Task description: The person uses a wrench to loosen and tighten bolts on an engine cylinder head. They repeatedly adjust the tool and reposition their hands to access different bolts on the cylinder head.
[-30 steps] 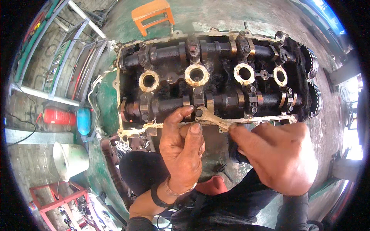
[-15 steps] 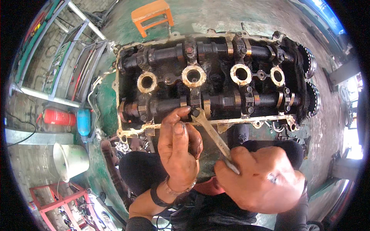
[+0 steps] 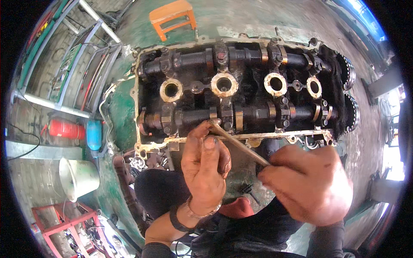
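A long, oil-blackened engine cylinder head [image 3: 254, 86] with two camshafts lies in front of me, chain sprockets at its right end. My right hand [image 3: 312, 185] is closed around one end of a metal wrench [image 3: 245, 148]. The wrench's far end reaches a bolt beside a bearing cap on the nearer camshaft. There, the index fingertip of my left hand [image 3: 206, 163] touches the wrench head. That hand's thumb points up, apart from the index finger, and its other fingers are loosely curled. The fingertip partly hides the bolt.
An orange stool [image 3: 172, 17] stands beyond the cylinder head. On the left are a metal rack [image 3: 88, 56], a red fire extinguisher [image 3: 64, 129], a blue cylinder [image 3: 94, 135], a white bucket [image 3: 79, 178] and a red metal frame [image 3: 64, 225]. Metal parts [image 3: 157, 159] lie below the head's near-left edge.
The wrench now shows its narrow edge instead of its flat face. My right hand has moved right and slightly away from me. The view has shifted, placing the cylinder head farther right.
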The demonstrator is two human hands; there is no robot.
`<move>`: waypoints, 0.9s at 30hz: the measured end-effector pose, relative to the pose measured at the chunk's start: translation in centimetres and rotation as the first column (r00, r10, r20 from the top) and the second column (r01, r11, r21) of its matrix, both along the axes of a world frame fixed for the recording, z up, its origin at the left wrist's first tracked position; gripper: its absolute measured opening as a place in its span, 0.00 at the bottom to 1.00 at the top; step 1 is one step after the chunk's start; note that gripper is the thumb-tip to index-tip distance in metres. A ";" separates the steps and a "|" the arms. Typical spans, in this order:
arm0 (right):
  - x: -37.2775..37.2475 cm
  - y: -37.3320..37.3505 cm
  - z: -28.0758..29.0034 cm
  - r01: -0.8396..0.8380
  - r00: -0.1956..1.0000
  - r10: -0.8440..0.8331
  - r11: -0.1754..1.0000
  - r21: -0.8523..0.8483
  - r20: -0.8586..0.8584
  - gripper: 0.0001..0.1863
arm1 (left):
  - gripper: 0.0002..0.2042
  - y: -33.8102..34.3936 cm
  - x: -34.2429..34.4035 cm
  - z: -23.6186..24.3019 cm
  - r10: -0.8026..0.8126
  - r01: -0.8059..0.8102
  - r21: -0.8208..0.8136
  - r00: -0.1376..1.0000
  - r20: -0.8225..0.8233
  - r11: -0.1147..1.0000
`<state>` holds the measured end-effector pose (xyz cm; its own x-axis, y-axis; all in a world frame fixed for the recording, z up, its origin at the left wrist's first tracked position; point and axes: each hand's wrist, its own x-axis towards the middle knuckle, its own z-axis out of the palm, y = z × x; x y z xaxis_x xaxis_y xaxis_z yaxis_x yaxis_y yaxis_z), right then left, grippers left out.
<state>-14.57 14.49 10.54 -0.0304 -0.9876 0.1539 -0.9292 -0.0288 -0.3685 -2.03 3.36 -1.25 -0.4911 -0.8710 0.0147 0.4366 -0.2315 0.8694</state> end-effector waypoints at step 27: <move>-5.6 -0.8 -1.8 0.232 0.893 -0.144 0.959 -0.162 0.427 0.05 | 0.15 0.2 -0.1 -0.1 -0.040 0.040 -0.042 0.999 -0.002 0.998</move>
